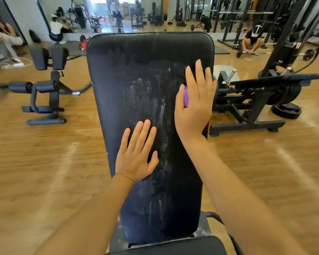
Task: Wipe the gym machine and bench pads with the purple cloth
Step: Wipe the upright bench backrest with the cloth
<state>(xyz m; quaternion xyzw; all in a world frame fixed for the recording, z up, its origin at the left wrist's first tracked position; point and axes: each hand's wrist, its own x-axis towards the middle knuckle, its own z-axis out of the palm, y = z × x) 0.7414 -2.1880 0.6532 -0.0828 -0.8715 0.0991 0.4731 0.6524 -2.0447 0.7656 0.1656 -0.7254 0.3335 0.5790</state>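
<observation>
- Your left hand (136,155) lies flat on the lower left part of the black bench pad (136,74), fingers straight and spread.
- Your right hand (193,105) presses the purple cloth (186,98) against the pad's right side, fingers straight; only a small piece of the cloth shows beside the thumb.
- The pad tilts up away from you, with whitish wet streaks down its middle.
- A seat pad (173,247) sits just below it.
</observation>
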